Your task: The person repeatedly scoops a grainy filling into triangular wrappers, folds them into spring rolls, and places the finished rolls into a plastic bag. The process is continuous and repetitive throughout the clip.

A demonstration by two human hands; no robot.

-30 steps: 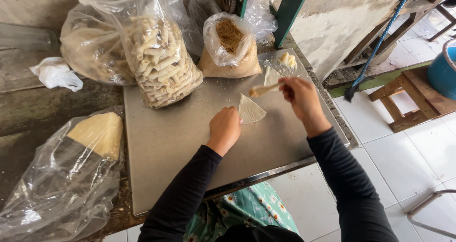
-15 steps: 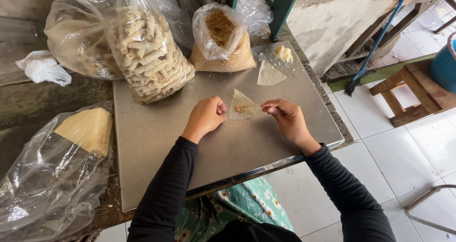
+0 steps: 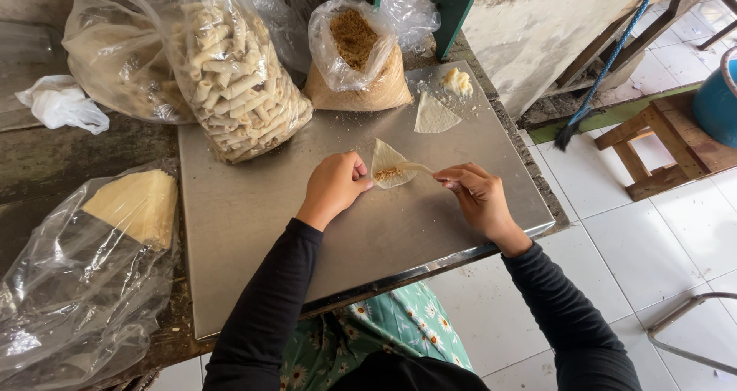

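A pale triangular pastry wrapper with brown crumb filling on it lies on the steel worktop. My left hand pinches its left edge. My right hand grips the wrapper's right corner and folds it inward over the filling. Another bare wrapper lies farther back, beside a small yellowish lump of paste. A clear bag of brown crumb filling stands open behind the wrappers.
A large clear bag of rolled pastry sticks sits at the back left. A bag holding stacked pale wrappers lies at the left. A wooden stool, a blue tub and a broom stand on the tiled floor, right.
My right hand came back from the far wrappers toward me. Both hands now hold one filled wrapper, and its right corner is being folded in.
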